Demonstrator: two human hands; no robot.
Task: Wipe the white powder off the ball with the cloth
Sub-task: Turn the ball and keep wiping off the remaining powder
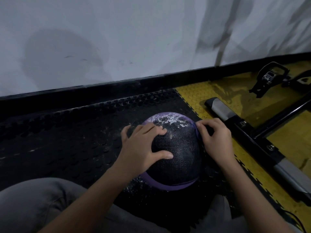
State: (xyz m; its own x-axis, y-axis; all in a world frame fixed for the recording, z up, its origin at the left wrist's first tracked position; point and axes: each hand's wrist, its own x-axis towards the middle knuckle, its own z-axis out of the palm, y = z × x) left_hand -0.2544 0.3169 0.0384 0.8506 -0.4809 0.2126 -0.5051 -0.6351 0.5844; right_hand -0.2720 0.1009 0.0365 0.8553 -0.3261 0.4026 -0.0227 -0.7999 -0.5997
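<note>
Ball [178, 158], black and rough with purple bands, sits on a black studded mat [67, 132], its near edge close to a grey trouser leg [42, 199]. Left of the ball the mat runs open and bare of objects. Right of the ball there is little room: the mat's toothed edge meets yellow floor [223, 91] just beside it, and a black metal frame [252, 132] with silver ends lies near on that side. Beyond the frame, further right of the ball, is a black pedal [272, 76]. Behind the ball a strip of mat leads to a black skirting [117, 84] and a pale wall [117, 39] with soft shadows.

Left grip [143, 145] lies spread on the ball's upper left, fingers straight and thumb wide, pressing flat and holding nothing. Right grip [217, 140] is at the ball's right edge with fingers curled against a purple band. I cannot tell whether it holds anything there.

White powder [170, 121] clings in a patch along the ball's far top, between the two grips. Fine white specks dust the mat just left of the ball and at its near foot. The room is dim.
</note>
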